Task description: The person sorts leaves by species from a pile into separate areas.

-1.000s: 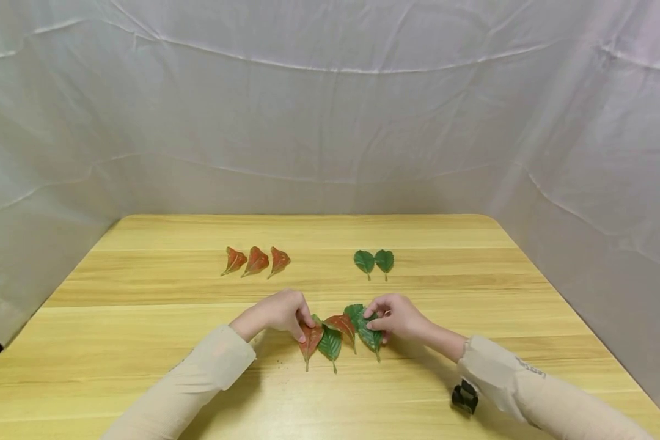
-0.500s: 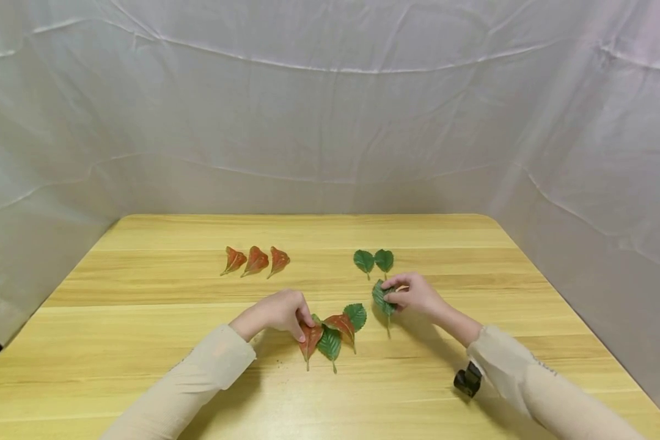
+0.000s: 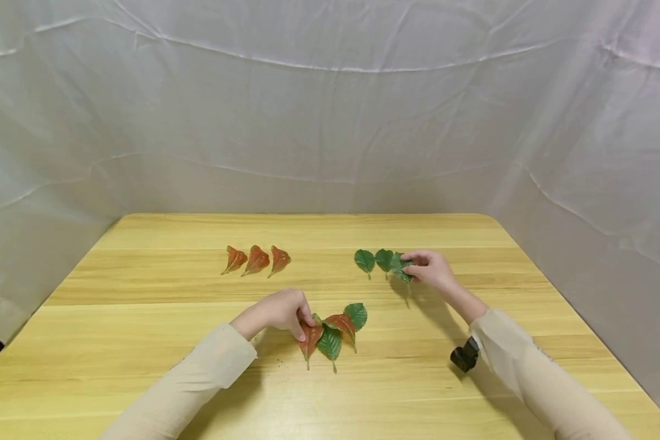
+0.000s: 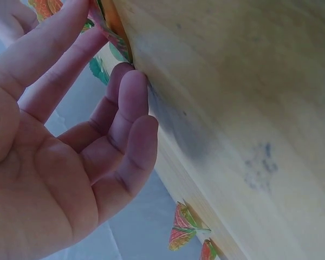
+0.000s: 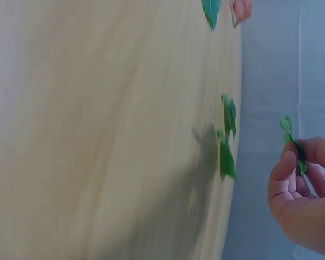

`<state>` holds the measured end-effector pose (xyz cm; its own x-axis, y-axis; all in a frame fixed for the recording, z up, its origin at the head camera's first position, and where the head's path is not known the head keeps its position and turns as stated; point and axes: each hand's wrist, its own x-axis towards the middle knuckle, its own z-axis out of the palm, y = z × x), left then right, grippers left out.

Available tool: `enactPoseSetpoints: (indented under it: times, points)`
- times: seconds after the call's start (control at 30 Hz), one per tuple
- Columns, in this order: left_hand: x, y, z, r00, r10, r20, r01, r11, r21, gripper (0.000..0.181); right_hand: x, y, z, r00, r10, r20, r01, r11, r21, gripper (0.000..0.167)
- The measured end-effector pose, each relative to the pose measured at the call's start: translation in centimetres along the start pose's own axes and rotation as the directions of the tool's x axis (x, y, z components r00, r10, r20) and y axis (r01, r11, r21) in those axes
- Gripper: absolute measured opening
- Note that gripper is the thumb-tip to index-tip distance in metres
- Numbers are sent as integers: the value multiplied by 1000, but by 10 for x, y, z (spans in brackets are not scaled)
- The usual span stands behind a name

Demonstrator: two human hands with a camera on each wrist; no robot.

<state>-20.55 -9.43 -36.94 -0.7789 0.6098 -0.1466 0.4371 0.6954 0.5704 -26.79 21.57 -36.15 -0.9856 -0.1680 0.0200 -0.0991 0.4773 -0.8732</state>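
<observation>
My left hand [image 3: 283, 313] pinches a red leaf [image 3: 310, 340] at the left end of a cluster near the middle of the table. Beside it in that cluster lie a green leaf [image 3: 330, 343], a second red leaf [image 3: 343, 325] and a green leaf [image 3: 356, 314] at the right end, overlapping. In the right wrist view, my right hand [image 5: 306, 189] pinches a green leaf [image 5: 287, 130] between thumb and fingers, held above the table. The head view places that leaf just right of two green leaves [image 3: 374, 261] lying at the back.
Three red leaves [image 3: 256, 260] lie in a row at the back left of the wooden table [image 3: 143, 354]. Pale cloth [image 3: 330, 122] hangs around its back and sides. A small black device [image 3: 464, 355] sits at the right cuff.
My right hand has lifted a green leaf off the right end of the cluster and carried it back and right, beside the two green leaves. The left hand has stayed in place.
</observation>
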Motion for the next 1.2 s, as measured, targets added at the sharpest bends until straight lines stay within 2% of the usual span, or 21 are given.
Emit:
enactPoseSetpoints:
  times: [0.17,0.57,0.73,0.97,1.2]
  points:
    - [1,0,1,1000,4,3,-4,1000,4,22,10,5,-6,999,32,-32,-32,999,-8,30]
    - [1,-1,1,1000,2,6,-2,1000,12,22,34,13,-11,985,170,4,-170,985,2,37]
    - [1,-1,0,1000,-3,4,3,1000,4,22,42,17,-10,983,186,6,-186,982,-20,36]
    - [2,0,0,1000,-22,5,22,1000,3,22,51,23,-9,973,224,46,-222,974,-53,37]
    - [1,1,0,1000,-26,5,26,1000,9,22,56,29,-5,971,235,40,-231,969,-86,36]
